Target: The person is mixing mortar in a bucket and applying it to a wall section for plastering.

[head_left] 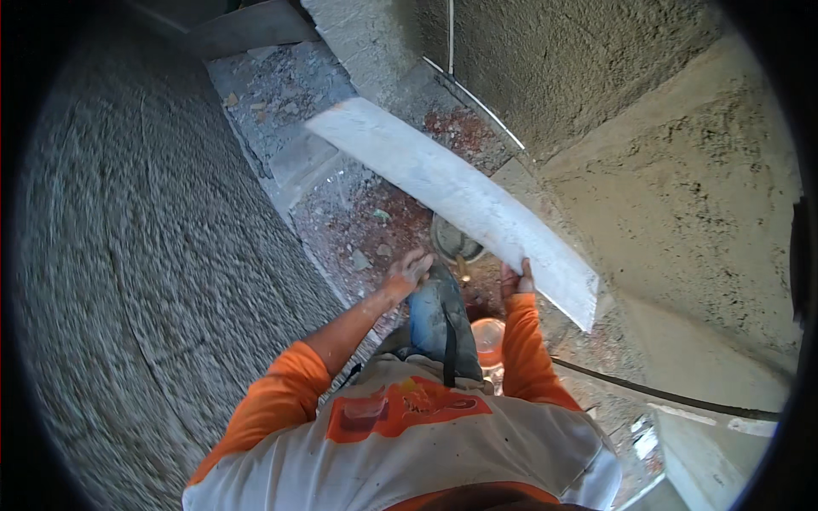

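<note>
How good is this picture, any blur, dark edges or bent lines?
Head view: the image goes black at its corners; head view: the rough grey wall at left looks smeared; head view: the pale white board appears bowed, probably from fisheye distortion.

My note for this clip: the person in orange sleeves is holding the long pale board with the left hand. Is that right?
Not the left: the head view shows the right hand holding the long pale board. The orange sleeves are correct.
</note>
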Tool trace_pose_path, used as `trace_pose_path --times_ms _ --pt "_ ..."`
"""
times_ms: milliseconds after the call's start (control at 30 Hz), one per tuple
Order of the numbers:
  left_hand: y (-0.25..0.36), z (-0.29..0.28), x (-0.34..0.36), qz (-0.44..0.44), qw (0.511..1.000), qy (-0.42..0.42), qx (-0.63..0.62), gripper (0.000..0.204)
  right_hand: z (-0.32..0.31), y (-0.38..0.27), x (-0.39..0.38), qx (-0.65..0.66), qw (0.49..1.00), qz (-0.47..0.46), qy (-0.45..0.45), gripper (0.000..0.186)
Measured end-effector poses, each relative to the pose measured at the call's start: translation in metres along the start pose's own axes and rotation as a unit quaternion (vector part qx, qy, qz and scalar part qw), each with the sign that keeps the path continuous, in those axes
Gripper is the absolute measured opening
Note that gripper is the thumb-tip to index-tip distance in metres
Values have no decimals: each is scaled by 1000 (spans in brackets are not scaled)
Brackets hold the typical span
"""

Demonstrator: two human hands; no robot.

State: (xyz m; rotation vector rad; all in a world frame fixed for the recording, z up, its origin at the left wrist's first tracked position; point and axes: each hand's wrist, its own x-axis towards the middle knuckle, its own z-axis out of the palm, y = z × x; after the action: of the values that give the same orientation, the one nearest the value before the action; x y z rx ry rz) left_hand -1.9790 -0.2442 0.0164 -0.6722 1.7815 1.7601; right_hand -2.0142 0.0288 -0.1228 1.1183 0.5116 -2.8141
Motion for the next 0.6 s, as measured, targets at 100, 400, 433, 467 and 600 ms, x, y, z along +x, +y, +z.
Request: trace_pose_path --times_ms 100,400,433,467,600 --pt "-114 -95 47 -24 994 -12 110 41 -16 29 86 8 1000 -9 2 32" --pt "-278 -295 105 -202 721 -117 652 20 -57 72 347 -33 995 -93 27 48" --pt "-258 -277 129 -218 784 -77 576 20 -72 65 369 -25 993 -109 36 48" --pt "-243 -277 139 -241 833 -22 498 20 -83 72 390 -9 993 -112 40 48" --pt "-169 -239 206 -165 888 176 392 28 -122 107 441 8 989 -117 95 44"
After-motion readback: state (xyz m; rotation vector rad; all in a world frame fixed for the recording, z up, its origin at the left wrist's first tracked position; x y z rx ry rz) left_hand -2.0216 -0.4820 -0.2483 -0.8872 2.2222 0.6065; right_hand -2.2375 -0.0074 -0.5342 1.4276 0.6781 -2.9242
